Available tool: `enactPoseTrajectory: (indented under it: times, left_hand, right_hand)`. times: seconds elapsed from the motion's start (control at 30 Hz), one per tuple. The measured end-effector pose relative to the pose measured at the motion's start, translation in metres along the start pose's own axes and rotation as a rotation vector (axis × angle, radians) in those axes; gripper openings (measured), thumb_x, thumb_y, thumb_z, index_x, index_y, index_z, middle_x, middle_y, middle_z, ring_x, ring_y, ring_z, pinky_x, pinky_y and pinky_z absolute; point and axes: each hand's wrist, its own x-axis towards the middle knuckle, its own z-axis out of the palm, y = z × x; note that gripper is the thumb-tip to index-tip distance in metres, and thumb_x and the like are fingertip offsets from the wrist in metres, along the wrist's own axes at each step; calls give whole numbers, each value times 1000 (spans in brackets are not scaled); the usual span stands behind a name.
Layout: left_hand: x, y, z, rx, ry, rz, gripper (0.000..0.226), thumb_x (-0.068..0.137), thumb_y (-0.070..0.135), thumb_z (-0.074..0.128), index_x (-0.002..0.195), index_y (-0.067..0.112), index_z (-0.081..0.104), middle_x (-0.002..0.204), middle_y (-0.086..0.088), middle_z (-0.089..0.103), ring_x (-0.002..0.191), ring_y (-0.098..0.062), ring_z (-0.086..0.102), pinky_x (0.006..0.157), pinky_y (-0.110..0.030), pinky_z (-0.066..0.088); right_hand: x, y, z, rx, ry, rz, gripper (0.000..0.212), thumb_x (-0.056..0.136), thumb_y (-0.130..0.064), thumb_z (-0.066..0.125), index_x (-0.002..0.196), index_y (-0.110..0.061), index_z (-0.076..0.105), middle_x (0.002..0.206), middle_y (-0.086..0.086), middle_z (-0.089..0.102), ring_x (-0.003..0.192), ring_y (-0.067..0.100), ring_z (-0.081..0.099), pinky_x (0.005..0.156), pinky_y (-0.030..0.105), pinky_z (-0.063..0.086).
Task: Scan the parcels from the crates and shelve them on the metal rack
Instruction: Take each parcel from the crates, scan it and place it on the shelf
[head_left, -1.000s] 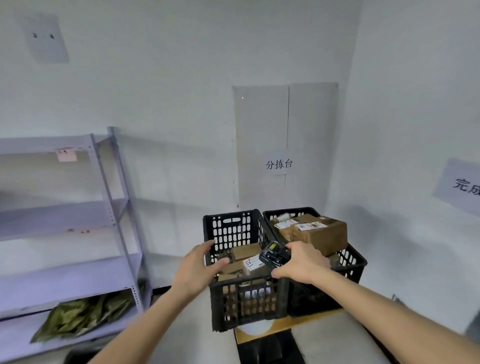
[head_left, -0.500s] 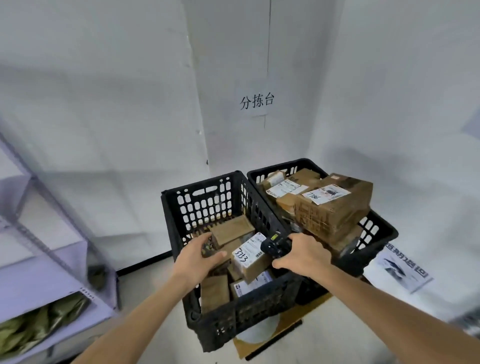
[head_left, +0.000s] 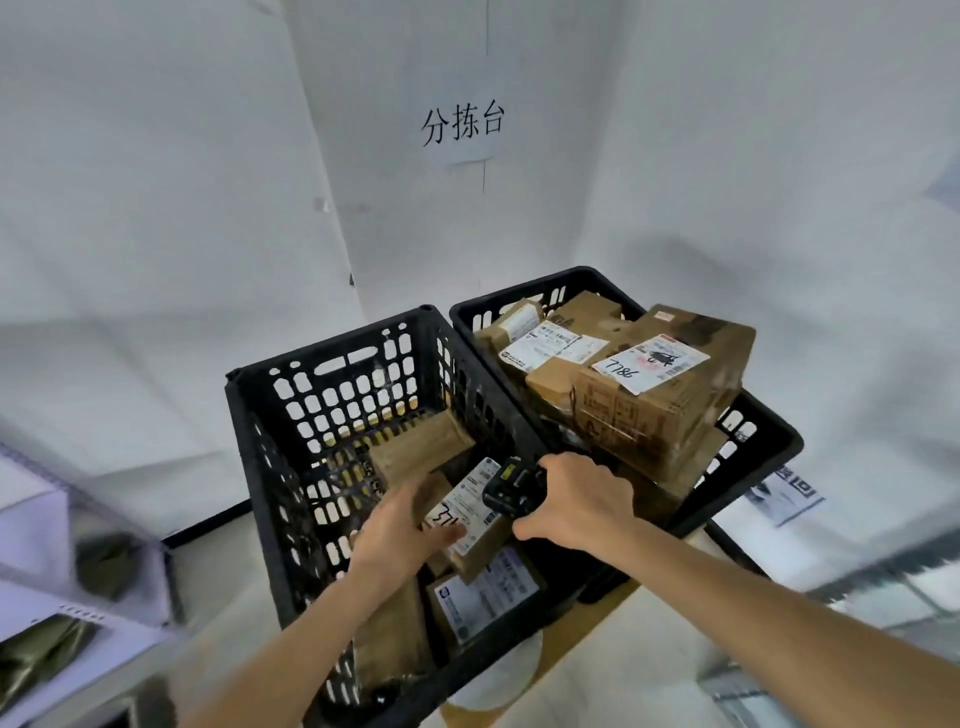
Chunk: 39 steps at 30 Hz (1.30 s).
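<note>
Two black plastic crates stand side by side. The left crate (head_left: 332, 395) holds several cardboard parcels; my left hand (head_left: 400, 525) reaches inside and grips a small labelled parcel (head_left: 475, 512) at its left end. Just right of that parcel, my right hand (head_left: 574, 501) holds a black handheld scanner (head_left: 506, 486) over the label. The right crate (head_left: 748, 441) is piled above its rim with parcels; the topmost brown box (head_left: 670, 395) carries a label marked 7786. A corner of the metal rack (head_left: 78, 629) shows at the lower left, blurred.
White walls close in behind and to the right, with a paper sign (head_left: 462, 127) on the back wall. A green-brown bundle (head_left: 36, 654) lies on the rack's low shelf. A printed sheet (head_left: 784, 493) lies right of the crates. The crates rest on a wooden surface (head_left: 587, 623).
The view has swung right and down, closer to the crates. My left hand moved deeper into the left crate and took hold of the labelled parcel. My right hand kept the scanner beside it.
</note>
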Motion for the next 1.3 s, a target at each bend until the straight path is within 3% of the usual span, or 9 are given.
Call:
enactPoseTrajectory:
  times: [0.2,0.3,0.47,0.6,0.83,0.93,1.1,1.17,1.3]
  left_hand:
    - [23,-8,31,27,-65,-13,98,69,51,85,151,25,37,147,0,49,131,-19,50,105,-34,46]
    - [28,-11,45,-18,-107,-30,100,61,48,90,145,21,43,133,0,57,117,-18,57,94,-32,52]
    - [28,-11,46,-2,-92,18,76,59,45,88,126,25,59,105,11,65,92,-7,61,77,-25,55]
    - [18,-12,21,-16,-29,7,72,64,41,85,127,25,56,101,13,63,90,-7,62,70,-22,55]
    - [-14,-4,-50,-115,92,20,73,64,38,86,126,38,49,101,18,63,82,-3,65,63,-22,58]
    - [-34,11,-77,-141,161,52,79,57,44,85,128,33,52,105,17,61,91,-3,62,75,-29,60]
    - [-65,51,-110,-216,226,147,88,55,46,84,134,27,49,112,15,61,98,-3,61,80,-33,60]
    - [-79,70,-121,-255,246,203,90,55,46,83,136,27,48,112,18,63,100,-2,62,84,-33,59]
    - [-115,106,-136,-299,235,299,85,64,37,87,137,28,45,114,17,64,102,1,60,78,-13,48]
  right_hand:
    - [2,-1,3,-20,24,18,78,74,-55,86,139,-23,57,119,-4,64,103,22,66,71,34,45]
    - [0,0,5,-19,23,19,80,73,-55,86,141,-25,56,115,-5,63,101,22,64,70,33,43]
    - [1,1,7,2,36,20,73,70,-57,87,132,-28,62,110,-8,64,101,20,65,73,33,47]
    - [2,3,6,16,22,22,83,69,-58,87,142,-29,57,123,-7,66,111,22,65,80,35,52]
    - [-8,-7,-12,170,15,5,81,65,-62,86,135,-33,59,111,-11,67,107,18,66,87,38,57]
    - [-20,-15,-30,341,22,-66,97,67,-62,87,149,-26,50,131,-5,66,116,22,65,93,39,55]
    - [-58,-25,-65,711,88,-142,53,72,-47,92,116,-32,67,103,-19,67,100,10,64,86,27,50]
    - [-75,-24,-77,806,111,-146,52,70,-47,93,113,-35,67,107,-17,69,101,7,64,91,28,50]
    - [-132,-11,-102,924,205,-189,48,71,-41,94,109,-40,66,110,-18,70,101,-1,64,93,26,49]
